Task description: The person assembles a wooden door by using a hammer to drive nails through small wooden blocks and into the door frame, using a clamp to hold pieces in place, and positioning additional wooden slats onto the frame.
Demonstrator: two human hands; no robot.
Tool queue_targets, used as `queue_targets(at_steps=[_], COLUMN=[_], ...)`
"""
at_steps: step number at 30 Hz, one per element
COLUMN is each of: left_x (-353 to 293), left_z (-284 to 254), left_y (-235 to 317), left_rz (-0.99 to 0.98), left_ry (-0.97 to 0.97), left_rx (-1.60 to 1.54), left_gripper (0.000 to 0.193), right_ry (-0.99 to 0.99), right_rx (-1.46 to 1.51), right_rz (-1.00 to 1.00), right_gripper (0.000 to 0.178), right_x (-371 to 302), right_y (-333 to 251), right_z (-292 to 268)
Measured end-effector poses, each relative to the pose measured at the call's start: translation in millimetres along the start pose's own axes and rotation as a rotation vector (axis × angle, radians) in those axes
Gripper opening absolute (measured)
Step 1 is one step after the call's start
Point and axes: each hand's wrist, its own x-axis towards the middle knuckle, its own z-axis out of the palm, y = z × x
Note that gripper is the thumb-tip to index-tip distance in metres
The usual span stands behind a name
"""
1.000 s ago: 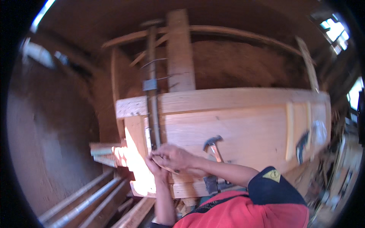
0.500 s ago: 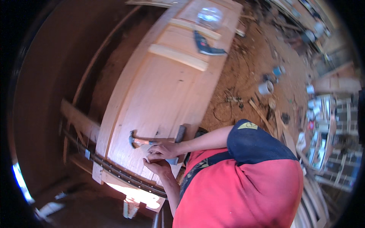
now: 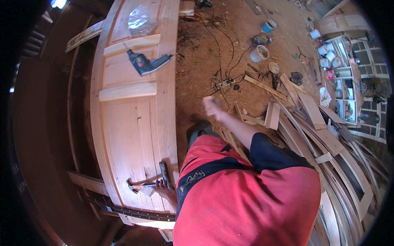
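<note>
My left hand (image 3: 165,192) lies palm down at the near end of a panelled wooden door, fingers stretched out beside the hammer (image 3: 143,185). The hammer's claw head points left. A small pale flat piece (image 3: 152,193) shows by my fingertips; its kind is unclear. Just above the hand lies a dark, thick handle (image 3: 164,171), its other end hidden. Out to the right, over the floor, my right hand (image 3: 214,108) is blurred, with its fingers closed around a small pale piece (image 3: 208,99) that I cannot make out. The door (image 3: 127,135) stretches away from me.
A power drill (image 3: 144,63) rests on the door between two wooden strips (image 3: 128,91), with a clear plastic bag (image 3: 140,22) beyond. Cords and a power strip (image 3: 223,85) lie on the sawdust floor near a white bucket (image 3: 259,53). Wood offcuts (image 3: 312,110) are piled at right.
My hands, together over the hammer before, have parted. The right has swung out over the floor; the left stays by the hammer. The view has turned, showing the door more upright and further left.
</note>
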Motion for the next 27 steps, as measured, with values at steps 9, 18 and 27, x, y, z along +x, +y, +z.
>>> queue_targets(at_steps=[9, 18, 27], left_x=[15, -54, -100], left_z=[52, -25, -240], left_y=[-42, -64, -177], left_rz=[0.042, 0.32, 0.109], left_ry=[0.04, 0.649, 1.124], left_rx=[0.168, 0.898, 0.833], left_gripper=[0.066, 0.055, 0.06], right_ry=[0.689, 0.408, -0.732], right_rx=[-0.278, -1.374, -1.203], right_rz=[-0.343, -0.127, -0.565], right_gripper=[0.033, 0.031, 0.025], right_x=[44, 77, 36], right_y=[-79, -95, -65], right_z=[-314, -203, 117])
